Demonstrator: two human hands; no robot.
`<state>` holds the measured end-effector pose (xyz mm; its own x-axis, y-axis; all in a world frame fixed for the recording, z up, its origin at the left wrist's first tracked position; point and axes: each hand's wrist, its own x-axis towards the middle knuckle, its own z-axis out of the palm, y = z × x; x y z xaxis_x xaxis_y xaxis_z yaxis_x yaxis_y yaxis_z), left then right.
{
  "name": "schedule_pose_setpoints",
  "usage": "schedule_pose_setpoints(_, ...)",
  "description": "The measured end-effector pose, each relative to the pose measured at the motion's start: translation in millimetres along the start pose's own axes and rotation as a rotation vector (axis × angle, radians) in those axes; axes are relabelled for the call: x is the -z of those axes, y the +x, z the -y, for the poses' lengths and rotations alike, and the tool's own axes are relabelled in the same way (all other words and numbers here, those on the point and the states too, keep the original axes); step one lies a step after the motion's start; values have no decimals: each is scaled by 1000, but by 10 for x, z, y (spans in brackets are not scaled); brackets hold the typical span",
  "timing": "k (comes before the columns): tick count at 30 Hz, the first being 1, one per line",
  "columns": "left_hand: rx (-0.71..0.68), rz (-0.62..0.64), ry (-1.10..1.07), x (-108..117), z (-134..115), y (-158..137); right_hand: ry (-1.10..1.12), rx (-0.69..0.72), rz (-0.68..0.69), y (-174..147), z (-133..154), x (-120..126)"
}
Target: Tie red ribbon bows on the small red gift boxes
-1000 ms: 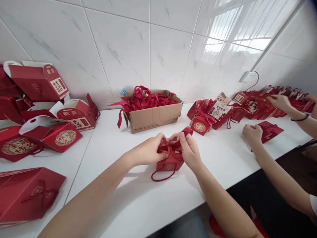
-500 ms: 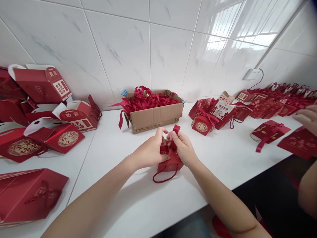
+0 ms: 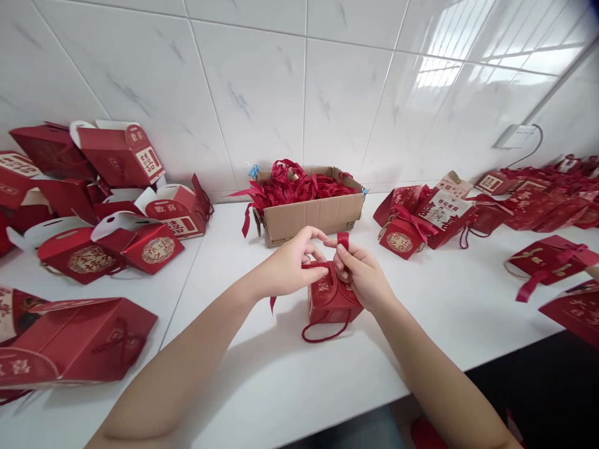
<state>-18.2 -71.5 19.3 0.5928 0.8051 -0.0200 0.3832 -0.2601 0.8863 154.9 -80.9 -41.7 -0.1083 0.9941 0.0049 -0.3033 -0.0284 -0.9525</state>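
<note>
A small red gift box (image 3: 333, 307) stands on the white table, its flaps folded over at the top and a twisted cord handle (image 3: 326, 340) drooping in front. Between thumb and fingers, my right hand (image 3: 367, 274) pinches a red ribbon (image 3: 343, 239) that rises in a loop above the lid. My left hand (image 3: 294, 265) arches over the box's left side, its index fingertip at the loop and its thumb along the lid. Its other fingers are curled about the ribbon, partly hidden. One ribbon tail hangs out below this hand.
Behind the hands is a cardboard box (image 3: 313, 217) of cut red ribbons. Several red gift boxes (image 3: 131, 156) are piled at left. Ribboned boxes (image 3: 397, 240) stand at right, with more along the tiled wall (image 3: 262, 81). Part of another person's hand shows at the right edge.
The view has swung slightly left. My left hand has risen and shifted off the lid's middle, so the lid shows more. The other person's hand has mostly left the view.
</note>
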Motion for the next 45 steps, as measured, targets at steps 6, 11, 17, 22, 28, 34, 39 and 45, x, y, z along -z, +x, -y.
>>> schedule_pose_setpoints(6, -5, -72, 242, 316, -105, -120, 14, 36, -3, 11, -7, 5)
schedule_pose_setpoints(11, -63, -246, 146, 620, -130, -253, 39, 8, -19, 7, 28, 11)
schedule_pose_setpoints(17, -195, -422, -241, 673, -143, -273, 104, 13, -3, -3, 36, -3)
schedule_pose_setpoints(22, -262, -377, -428, 346, -370, 25, 143, 92, -30, 15, 5, -25)
schedule_pose_setpoints(28, -298, -87, -331, 70, -641, 393, 110, 134, -18, 4, -7, -31)
schedule_pose_setpoints(34, -282, -147, -82, 137, -759, 530, -138, 53, 161, -36, 331, 15)
schedule_pose_setpoints(39, -323, -383, 193, 187, -810, 325, -470, 51, 286, 2, 762, -10)
schedule_pose_setpoints(45, -345, -667, 248, 91, -715, 32, -481, 178, 346, 52, 981, 29)
